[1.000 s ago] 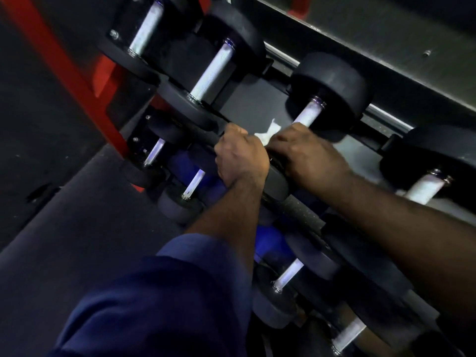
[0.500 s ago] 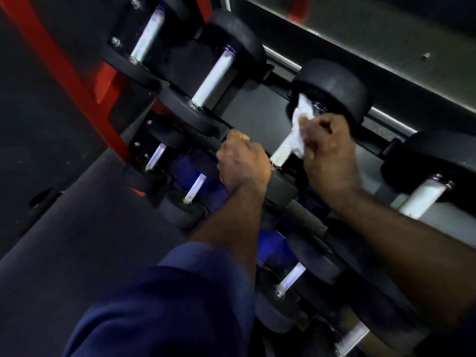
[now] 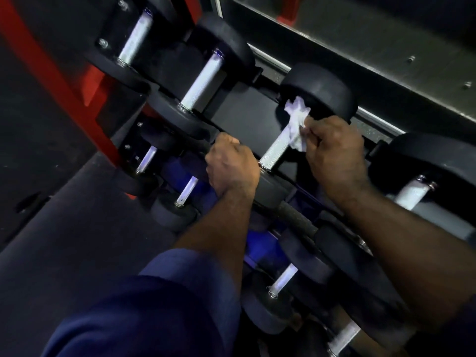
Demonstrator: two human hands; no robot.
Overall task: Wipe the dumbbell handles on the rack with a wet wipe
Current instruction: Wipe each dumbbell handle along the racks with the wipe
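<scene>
The crumpled white wet wipe [image 3: 296,124] lay just right of the frame's centre, pressed against the upper end of a knurled dumbbell handle [image 3: 273,151] on the rack's top shelf, touching that dumbbell's black far head [image 3: 322,91]. The right hand [image 3: 334,153] pinched it, grip curled tight round the wipe. Just left of the handle, the left hand [image 3: 231,168] had its grip wrapped over the rack's front rail [image 3: 293,218]. Other dumbbells [image 3: 203,81] lined the upper left, and a blue sleeve [image 3: 154,310] filled the bottom.
</scene>
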